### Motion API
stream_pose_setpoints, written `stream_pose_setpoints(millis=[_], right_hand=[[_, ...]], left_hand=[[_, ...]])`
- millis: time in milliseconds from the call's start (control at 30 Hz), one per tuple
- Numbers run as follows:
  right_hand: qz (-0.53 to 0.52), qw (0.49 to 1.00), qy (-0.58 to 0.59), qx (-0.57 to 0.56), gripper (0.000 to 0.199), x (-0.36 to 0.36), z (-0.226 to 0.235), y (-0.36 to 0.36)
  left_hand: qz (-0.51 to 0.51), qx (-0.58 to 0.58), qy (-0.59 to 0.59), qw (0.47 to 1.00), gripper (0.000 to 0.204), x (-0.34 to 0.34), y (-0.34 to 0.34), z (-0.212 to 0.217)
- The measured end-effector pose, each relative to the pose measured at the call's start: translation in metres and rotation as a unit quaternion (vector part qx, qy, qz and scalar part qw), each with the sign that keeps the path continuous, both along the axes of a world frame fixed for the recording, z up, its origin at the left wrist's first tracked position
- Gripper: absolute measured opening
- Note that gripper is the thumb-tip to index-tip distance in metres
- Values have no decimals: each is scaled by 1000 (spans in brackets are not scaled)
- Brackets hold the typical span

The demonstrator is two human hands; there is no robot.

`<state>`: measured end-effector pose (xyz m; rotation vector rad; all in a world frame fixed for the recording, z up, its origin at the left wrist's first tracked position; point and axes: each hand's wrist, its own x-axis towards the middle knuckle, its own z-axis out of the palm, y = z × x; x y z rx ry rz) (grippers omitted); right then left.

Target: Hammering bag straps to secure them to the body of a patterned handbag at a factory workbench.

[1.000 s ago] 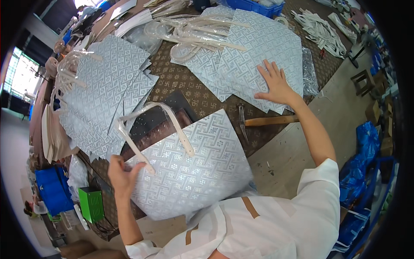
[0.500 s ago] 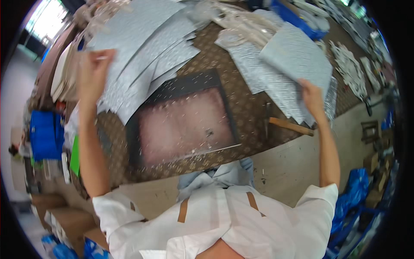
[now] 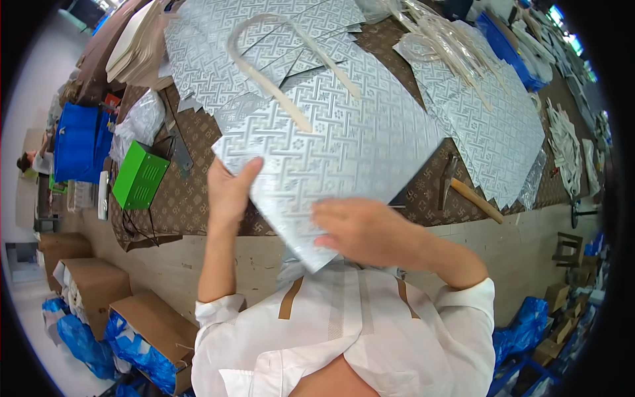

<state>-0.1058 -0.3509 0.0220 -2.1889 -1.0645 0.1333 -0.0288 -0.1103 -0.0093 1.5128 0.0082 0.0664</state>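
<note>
A large silver sheet (image 3: 377, 145) with an embossed lattice pattern lies tilted in front of me, one corner toward my body. My left hand (image 3: 226, 195) grips its left edge, thumb on top and fingers underneath. Over the near corner, my right hand (image 3: 374, 231) rests on or just above the surface, fingers extended and thumb apart, slightly blurred. A cream U-shaped strap (image 3: 246, 63) has both ends on the sheet; whether they are fixed to it I cannot tell. Its loop reaches over a fanned stack of similar silver sheets (image 3: 202, 66) behind.
More silver sheets (image 3: 499, 126) lie at right, with plastic-wrapped cream strips (image 3: 450, 43) on top. A wooden-handled hammer (image 3: 476, 198) is near the front edge. At left are a green metal box (image 3: 140, 175), a blue bag (image 3: 78, 142) and a clear plastic bag (image 3: 140, 126).
The silver sheet has come from the right stack to the middle, hiding the dark-framed pinkish board. My hands have moved inward, the left now gripping the sheet. The cream strap now lies across it.
</note>
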Motion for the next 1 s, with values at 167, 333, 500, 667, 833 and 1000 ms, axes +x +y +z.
stream_pose_setpoints(millis=[167, 333, 500, 667, 833, 1000], right_hand=[[-149, 982, -94, -63, 43, 26, -15, -51], [-230, 955, -125, -140, 51, 22, -59, -62], [-215, 957, -117, -156, 49, 22, -52, -72], [-344, 925, -50, -152, 39, 2, -47, -131], [-446, 872, -53, -194, 40, -47, -60, -184], [-500, 830, -70, -239, 35, -87, -81, -213]], left_hand=[[-33, 311, 75, 947, 25, 9, 79, -6], [127, 619, -152, 760, 30, 32, 67, -14], [-9, 236, -51, 970, 26, 50, 27, -5], [-135, -21, -58, 989, 20, 68, -4, -21], [-179, -8, -41, 983, 17, 80, -6, -50], [-160, 17, -37, 986, 15, 81, -2, -55]])
